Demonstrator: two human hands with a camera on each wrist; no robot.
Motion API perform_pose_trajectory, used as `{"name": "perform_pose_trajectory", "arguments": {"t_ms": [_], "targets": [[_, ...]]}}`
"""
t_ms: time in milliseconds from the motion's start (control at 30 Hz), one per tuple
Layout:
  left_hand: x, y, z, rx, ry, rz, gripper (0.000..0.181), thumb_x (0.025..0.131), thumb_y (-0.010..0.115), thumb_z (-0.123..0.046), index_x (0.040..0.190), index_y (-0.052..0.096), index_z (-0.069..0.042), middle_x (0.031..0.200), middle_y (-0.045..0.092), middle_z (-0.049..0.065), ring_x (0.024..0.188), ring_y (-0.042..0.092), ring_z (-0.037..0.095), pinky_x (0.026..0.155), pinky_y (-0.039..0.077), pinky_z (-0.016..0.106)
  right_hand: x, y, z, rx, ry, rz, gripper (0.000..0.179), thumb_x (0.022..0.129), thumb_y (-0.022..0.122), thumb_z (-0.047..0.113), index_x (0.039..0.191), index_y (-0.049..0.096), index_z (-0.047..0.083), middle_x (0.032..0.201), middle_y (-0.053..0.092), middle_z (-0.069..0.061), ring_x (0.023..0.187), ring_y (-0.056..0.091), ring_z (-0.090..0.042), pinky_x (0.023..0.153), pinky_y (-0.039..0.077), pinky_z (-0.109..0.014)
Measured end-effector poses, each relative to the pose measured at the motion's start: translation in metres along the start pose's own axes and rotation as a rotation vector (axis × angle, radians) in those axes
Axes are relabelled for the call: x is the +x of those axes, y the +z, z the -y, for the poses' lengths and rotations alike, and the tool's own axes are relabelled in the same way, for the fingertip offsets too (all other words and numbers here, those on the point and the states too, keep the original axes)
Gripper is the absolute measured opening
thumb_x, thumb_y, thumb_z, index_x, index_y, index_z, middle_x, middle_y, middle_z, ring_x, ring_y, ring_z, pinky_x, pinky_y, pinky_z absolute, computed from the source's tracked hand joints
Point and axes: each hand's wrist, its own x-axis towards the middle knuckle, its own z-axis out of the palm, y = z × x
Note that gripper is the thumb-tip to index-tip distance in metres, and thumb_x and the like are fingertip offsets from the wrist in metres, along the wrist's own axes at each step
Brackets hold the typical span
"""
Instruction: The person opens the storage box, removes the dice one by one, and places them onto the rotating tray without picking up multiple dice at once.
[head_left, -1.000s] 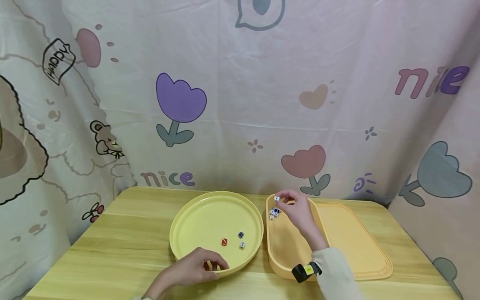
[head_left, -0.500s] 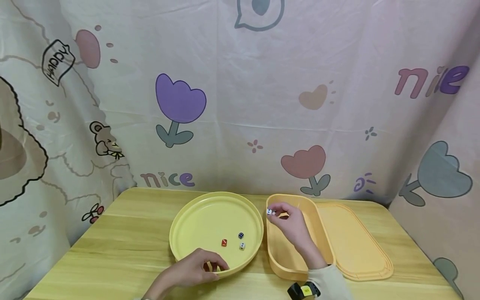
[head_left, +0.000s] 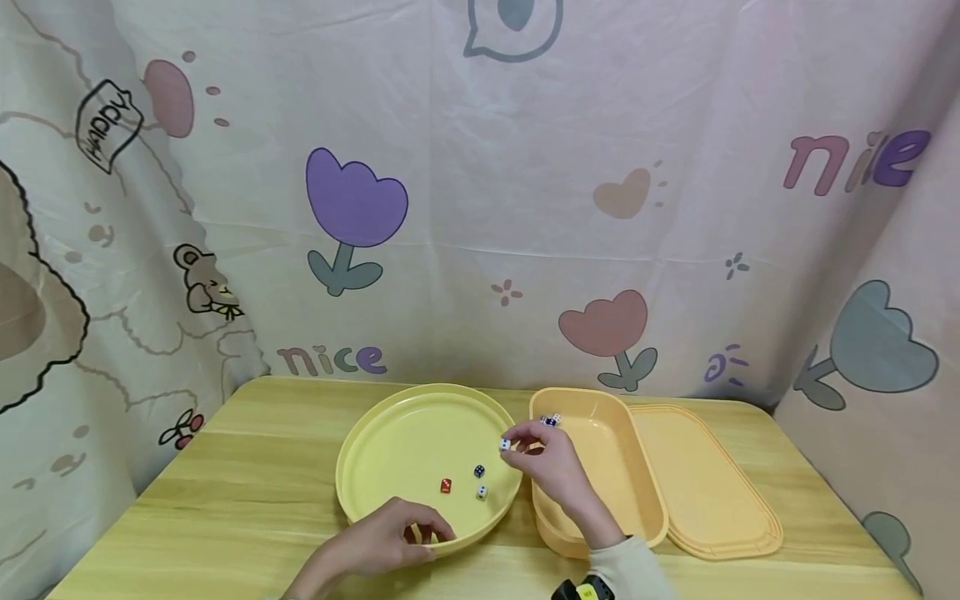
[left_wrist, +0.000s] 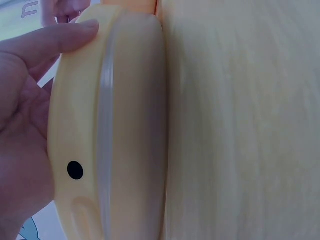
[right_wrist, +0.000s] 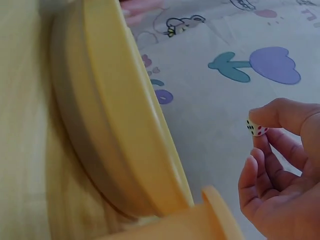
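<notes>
A white die (head_left: 505,446) is pinched between the thumb and fingertips of my right hand (head_left: 558,471), over the right rim of a round yellow tray (head_left: 405,433). In the right wrist view the die (right_wrist: 257,128) shows black and red pips. My left hand (head_left: 378,537) grips the tray's front rim, its thumb on the outer wall and its fingers curled inside. Lying in the tray are a red die (head_left: 446,486), a dark blue die (head_left: 479,472) and another white die (head_left: 482,493).
Right of the tray stands an oblong orange-yellow box (head_left: 600,475) with several white and blue dice (head_left: 551,420) at its far left corner. Its flat lid (head_left: 712,483) lies on the wooden table (head_left: 225,467) to the right. A printed curtain (head_left: 450,167) hangs behind.
My right hand has carried the white die from above the box's far left corner, leftward and nearer, to the tray's right rim. The left hand stays on the tray.
</notes>
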Motion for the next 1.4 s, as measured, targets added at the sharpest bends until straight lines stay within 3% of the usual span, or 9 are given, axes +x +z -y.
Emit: {"name": "perform_pose_trajectory", "arguments": {"t_ms": [500,700,1100,1400], "targets": [[-0.003,-0.001,-0.002,0.018,0.006,-0.010,0.019,0.081,0.064,-0.007,0.098,0.066,-0.014,0.087,0.062,-0.010,0.075,0.052,0.001,0.060,0.047,0.022,-0.006,0.025,-0.001,0.010,-0.052,0.184,0.012,0.074,0.067,-0.003,0.085,0.063,-0.004,0.080,0.061,-0.012,0.071,0.054,-0.018,0.064,0.047,-0.026],[-0.001,0.000,-0.003,0.053,0.018,-0.017,0.020,0.080,0.064,-0.006,0.097,0.066,-0.015,0.086,0.061,-0.012,0.074,0.052,0.000,0.060,0.047,0.021,-0.007,0.026,-0.002,0.014,-0.030,0.191,0.012,0.074,0.067,-0.002,0.085,0.063,-0.004,0.079,0.060,-0.015,0.069,0.054,-0.019,0.063,0.046,-0.023],[0.002,0.000,-0.005,0.047,-0.003,-0.027,0.024,0.078,0.063,-0.002,0.096,0.066,-0.016,0.086,0.062,-0.012,0.074,0.053,0.000,0.061,0.047,0.021,-0.008,0.026,-0.002,-0.030,-0.062,0.186,0.010,0.074,0.067,-0.003,0.084,0.064,-0.003,0.080,0.061,-0.012,0.072,0.054,-0.020,0.064,0.046,-0.025],[0.002,0.001,-0.005,0.049,-0.008,-0.038,0.022,0.078,0.064,-0.003,0.094,0.065,-0.017,0.085,0.061,-0.013,0.073,0.052,0.000,0.060,0.046,0.021,0.001,0.034,-0.038,-0.032,-0.044,0.181,0.013,0.074,0.072,0.010,0.085,0.066,0.008,0.080,0.060,0.002,0.072,0.053,-0.012,0.065,0.046,-0.024]]}}
